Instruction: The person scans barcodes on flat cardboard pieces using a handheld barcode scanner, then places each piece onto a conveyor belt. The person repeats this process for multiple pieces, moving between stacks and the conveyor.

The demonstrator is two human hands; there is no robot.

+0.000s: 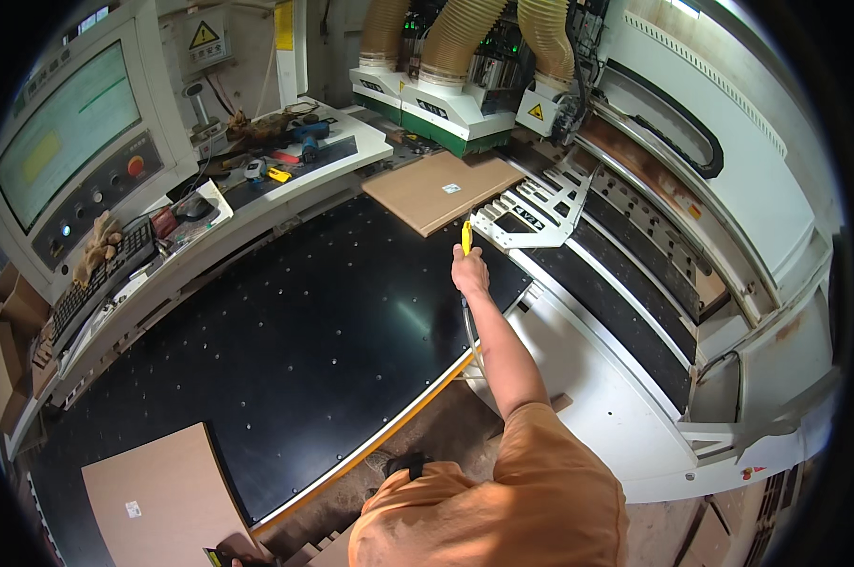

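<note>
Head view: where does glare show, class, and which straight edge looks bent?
In the head view, a pale glare streak lies on the black table; also in the head view, the table's orange front edge bows, and the picture's corners fall into black.

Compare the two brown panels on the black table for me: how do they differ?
The far panel lies by the white machine head; the near panel lies at the table's lower left end.
The far panel is close to the right hand; the near panel is well away from that hand.
The near panel runs out of the picture's lower edge; the far panel does not.
Both are flat and bear a small white label.
</note>
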